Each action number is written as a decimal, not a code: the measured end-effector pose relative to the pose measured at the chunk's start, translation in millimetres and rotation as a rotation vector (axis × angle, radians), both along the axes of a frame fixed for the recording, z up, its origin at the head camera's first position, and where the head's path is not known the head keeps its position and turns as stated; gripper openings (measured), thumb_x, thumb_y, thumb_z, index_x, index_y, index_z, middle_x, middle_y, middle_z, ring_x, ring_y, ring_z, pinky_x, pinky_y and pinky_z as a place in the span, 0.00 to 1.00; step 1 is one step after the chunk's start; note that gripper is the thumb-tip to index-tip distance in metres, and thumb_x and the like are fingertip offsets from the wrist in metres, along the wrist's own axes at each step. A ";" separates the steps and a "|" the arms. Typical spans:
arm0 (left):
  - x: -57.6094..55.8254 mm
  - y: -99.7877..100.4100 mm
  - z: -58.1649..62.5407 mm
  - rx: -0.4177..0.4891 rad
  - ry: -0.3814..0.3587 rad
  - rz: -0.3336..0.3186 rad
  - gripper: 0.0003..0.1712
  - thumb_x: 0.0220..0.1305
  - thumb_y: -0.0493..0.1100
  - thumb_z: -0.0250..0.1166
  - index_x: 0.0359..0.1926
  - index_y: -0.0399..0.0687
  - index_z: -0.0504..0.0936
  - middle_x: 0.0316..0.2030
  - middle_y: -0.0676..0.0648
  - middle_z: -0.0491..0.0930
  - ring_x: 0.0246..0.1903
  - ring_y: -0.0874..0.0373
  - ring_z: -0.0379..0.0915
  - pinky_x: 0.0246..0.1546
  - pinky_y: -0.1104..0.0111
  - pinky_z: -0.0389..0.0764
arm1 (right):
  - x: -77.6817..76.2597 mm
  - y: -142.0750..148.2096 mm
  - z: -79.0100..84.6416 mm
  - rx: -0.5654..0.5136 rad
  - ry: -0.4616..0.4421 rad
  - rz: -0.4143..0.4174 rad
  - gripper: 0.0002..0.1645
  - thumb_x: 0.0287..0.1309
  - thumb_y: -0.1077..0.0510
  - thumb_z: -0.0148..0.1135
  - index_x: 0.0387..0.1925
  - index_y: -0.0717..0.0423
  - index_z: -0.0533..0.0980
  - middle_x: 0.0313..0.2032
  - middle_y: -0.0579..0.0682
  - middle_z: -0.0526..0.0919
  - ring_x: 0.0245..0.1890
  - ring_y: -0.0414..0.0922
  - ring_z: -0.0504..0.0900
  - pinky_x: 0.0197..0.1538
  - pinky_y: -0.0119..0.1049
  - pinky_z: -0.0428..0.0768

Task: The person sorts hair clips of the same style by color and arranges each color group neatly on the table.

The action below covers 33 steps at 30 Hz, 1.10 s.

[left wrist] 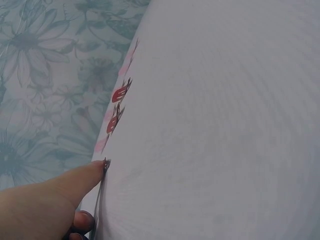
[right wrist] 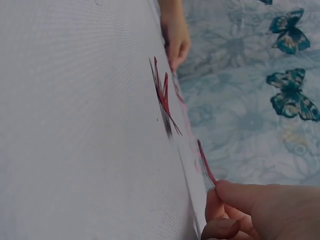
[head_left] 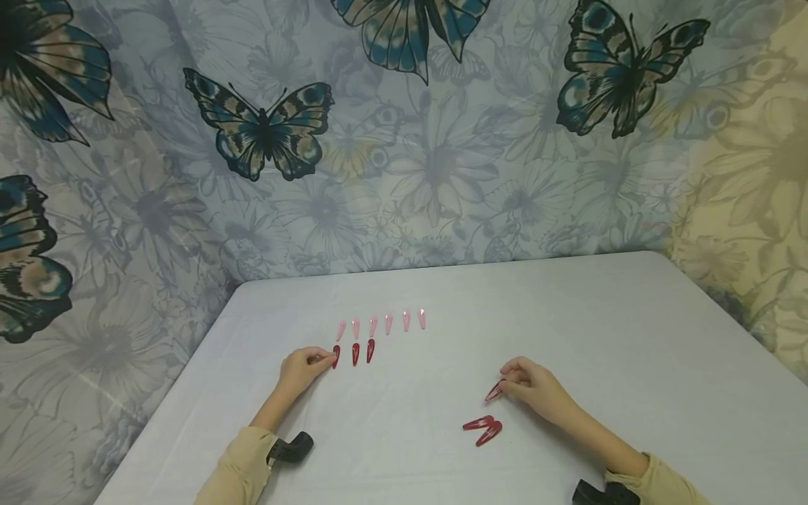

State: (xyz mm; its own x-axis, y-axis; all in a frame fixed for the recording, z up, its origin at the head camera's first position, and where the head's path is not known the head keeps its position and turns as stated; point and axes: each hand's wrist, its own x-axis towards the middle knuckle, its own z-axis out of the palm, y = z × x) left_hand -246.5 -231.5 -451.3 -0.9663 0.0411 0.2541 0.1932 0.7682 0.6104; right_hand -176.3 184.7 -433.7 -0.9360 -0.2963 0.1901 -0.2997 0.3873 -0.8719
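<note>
My left hand (head_left: 303, 369) pinches a dark red snap hair clip (head_left: 337, 358) at the left end of a short row, thumb and forefinger right at its edge. Beside it lie two more red hair clips (head_left: 355, 354). A row of several pink hair clips (head_left: 388, 324) runs just behind the red ones. Over on the right, my right hand (head_left: 536, 390) grips another red hair clip (right wrist: 205, 162) by one end between thumb and fingers, the other end pointing away from the hand. Two loose red clips (head_left: 489, 434) lie overlapping on the table in front of it.
A white cloth covers the table (head_left: 404, 393). Behind it hangs a fabric backdrop (head_left: 435, 175) with butterflies and flowers. Black wrist devices (head_left: 292, 447) sit at both sleeve cuffs, close above the table.
</note>
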 end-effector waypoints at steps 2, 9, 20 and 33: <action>-0.1 -0.2 -0.2 0.000 0.001 -0.002 0.06 0.49 0.45 0.69 0.24 0.48 0.84 0.10 0.56 0.62 0.15 0.60 0.55 0.21 0.67 0.58 | -0.2 0.0 -1.5 -0.031 -0.005 -0.017 0.08 0.53 0.64 0.60 0.31 0.65 0.70 0.21 0.46 0.73 0.21 0.35 0.67 0.24 0.29 0.68; -0.1 -1.1 -0.7 -0.002 0.006 -0.009 0.06 0.49 0.45 0.68 0.24 0.48 0.84 0.10 0.57 0.62 0.15 0.61 0.54 0.20 0.67 0.57 | -3.2 0.8 -3.2 -0.041 0.009 -0.029 0.05 0.54 0.66 0.59 0.31 0.66 0.73 0.27 0.49 0.76 0.24 0.35 0.69 0.26 0.29 0.70; -0.3 -0.1 1.4 -0.006 0.034 -0.013 0.06 0.49 0.45 0.69 0.24 0.47 0.84 0.10 0.57 0.60 0.14 0.62 0.53 0.20 0.68 0.57 | -5.2 1.5 1.5 0.020 -0.015 -0.041 0.08 0.55 0.64 0.58 0.34 0.68 0.77 0.27 0.49 0.78 0.24 0.35 0.68 0.26 0.30 0.70; -1.6 -1.3 0.2 -0.007 0.010 -0.001 0.06 0.49 0.46 0.69 0.25 0.48 0.85 0.13 0.57 0.66 0.17 0.61 0.58 0.22 0.67 0.60 | -13.3 -1.5 10.2 0.108 -0.041 -0.049 0.10 0.59 0.60 0.56 0.33 0.64 0.78 0.31 0.49 0.79 0.33 0.42 0.71 0.35 0.33 0.70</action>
